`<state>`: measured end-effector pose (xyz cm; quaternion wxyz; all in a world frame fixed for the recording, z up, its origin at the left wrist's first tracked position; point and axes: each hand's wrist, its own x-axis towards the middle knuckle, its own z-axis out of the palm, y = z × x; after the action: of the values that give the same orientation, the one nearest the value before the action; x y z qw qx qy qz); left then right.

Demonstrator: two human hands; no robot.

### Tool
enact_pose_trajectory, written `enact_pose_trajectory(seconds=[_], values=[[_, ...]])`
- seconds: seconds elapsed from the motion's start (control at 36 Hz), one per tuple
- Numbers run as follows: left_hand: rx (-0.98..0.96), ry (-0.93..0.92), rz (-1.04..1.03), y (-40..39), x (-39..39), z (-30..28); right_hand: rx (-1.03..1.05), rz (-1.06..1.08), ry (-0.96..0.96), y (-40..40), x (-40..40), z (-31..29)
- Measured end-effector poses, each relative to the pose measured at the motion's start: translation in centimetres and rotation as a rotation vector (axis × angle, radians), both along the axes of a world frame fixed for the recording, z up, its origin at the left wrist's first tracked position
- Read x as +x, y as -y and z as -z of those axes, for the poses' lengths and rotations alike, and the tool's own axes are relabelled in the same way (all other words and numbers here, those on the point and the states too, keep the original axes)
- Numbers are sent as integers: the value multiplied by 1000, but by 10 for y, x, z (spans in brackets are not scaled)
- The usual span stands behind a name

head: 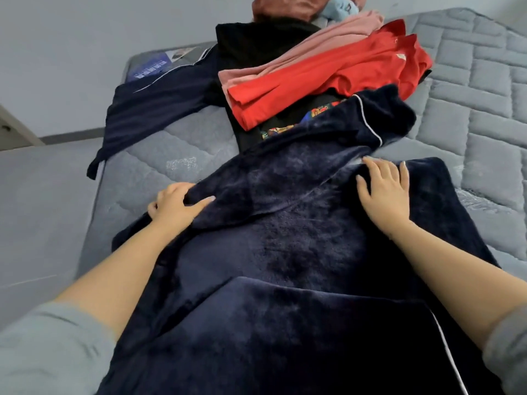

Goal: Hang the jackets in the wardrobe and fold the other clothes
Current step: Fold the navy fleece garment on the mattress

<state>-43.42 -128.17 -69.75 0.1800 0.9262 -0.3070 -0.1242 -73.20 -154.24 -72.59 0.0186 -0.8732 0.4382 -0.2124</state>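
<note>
A dark navy plush garment (285,252) with thin white piping lies spread across the grey quilted mattress (470,115), reaching from the near edge to the middle. My left hand (176,205) grips a folded flap of it at the garment's left side. My right hand (383,192) lies flat on the fabric with fingers spread, pressing near a fold line on the right. Beyond it sit a red garment (328,78), a pink one (299,55), a black one (256,44) and a piece with a colourful print (288,128).
Another navy garment (154,109) with a white stripe hangs over the mattress's left edge. A brown-red item (285,7) and a light blue item (340,7) lie at the far end. Grey floor (34,201) and a wall are on the left.
</note>
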Motion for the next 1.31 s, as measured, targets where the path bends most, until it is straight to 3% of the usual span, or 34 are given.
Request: enact_pose_trajectory(seconds=[0.08, 0.17, 0.19, 0.39, 0.53, 0.64, 0.83, 0.92, 1.0, 1.17, 1.22, 1.31], values=[[-198, -70, -107, -1, 1, 2, 1, 10, 31, 2, -1, 3], [-587, -510, -264, -3, 0, -15, 57, -4, 63, 5, -1, 1], [-647, -566, -269, -5, 2, -22, 88, -6, 65, 5, -2, -1], [-733, -530, -148, -29, 33, -87, 218, -28, -166, 9, -8, -51], [-796, -641, -107, -58, 37, -113, 18, -180, -49, -25, -52, -104], [-819, -724, -6, -92, 15, -126, 91, -358, -12, -68, -101, -123], [-412, -561, 136, -156, -26, -101, 282, -475, -230, -119, -150, -97], [-267, -551, 151, -172, -44, -84, 226, -403, -257, -124, -157, -94], [-375, -500, 35, -176, -52, -77, 101, -378, -211, -127, -155, -99], [-588, -452, -185, -172, -50, -79, -71, -364, 130, -148, -167, -123], [-624, -419, -217, -172, -46, -77, -33, -408, 76, -162, -175, -124], [-590, -355, -232, -175, -48, -66, 32, -502, -172, -185, -183, -115]])
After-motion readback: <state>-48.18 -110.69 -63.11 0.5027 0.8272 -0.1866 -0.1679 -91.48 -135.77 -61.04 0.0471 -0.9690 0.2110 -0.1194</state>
